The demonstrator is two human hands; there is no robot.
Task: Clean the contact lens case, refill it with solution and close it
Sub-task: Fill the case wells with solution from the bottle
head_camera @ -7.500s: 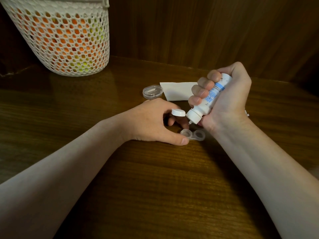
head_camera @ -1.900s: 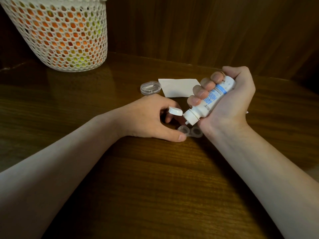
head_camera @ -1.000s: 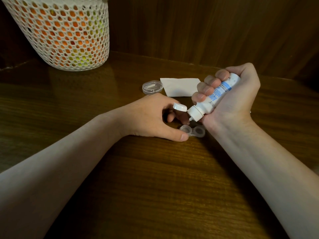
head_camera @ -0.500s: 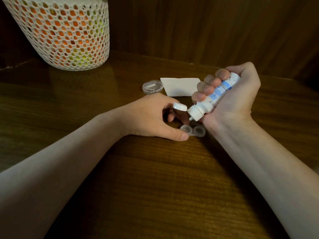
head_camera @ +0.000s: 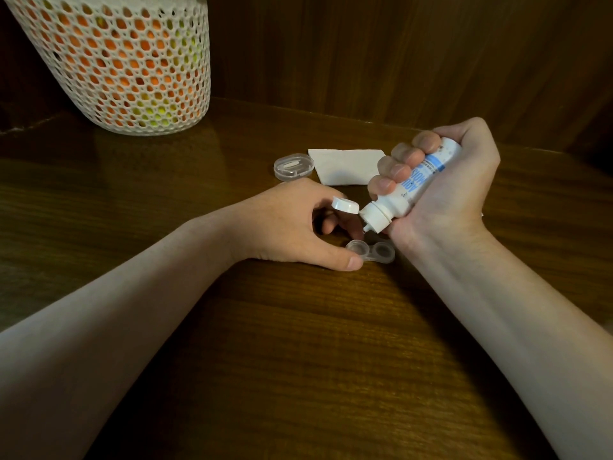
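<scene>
Glossy wood-grain table (head_camera: 298,343), right grip (head_camera: 444,194) squeezing white cylindrical bottle (head_camera: 414,184), left grip (head_camera: 288,224) pinching clear twin-well case (head_camera: 371,252)

Two bare forearms — sleeveless to the frame's edge, left hand (head_camera: 285,224) and right hand (head_camera: 454,187) ungloved, ringless

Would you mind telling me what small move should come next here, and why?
Probably a gentle squeeze of the solution bottle: the right hand holds it tilted, nozzle just above the open lens case, which the left hand steadies at its left well. How full the wells are is unclear.
</scene>
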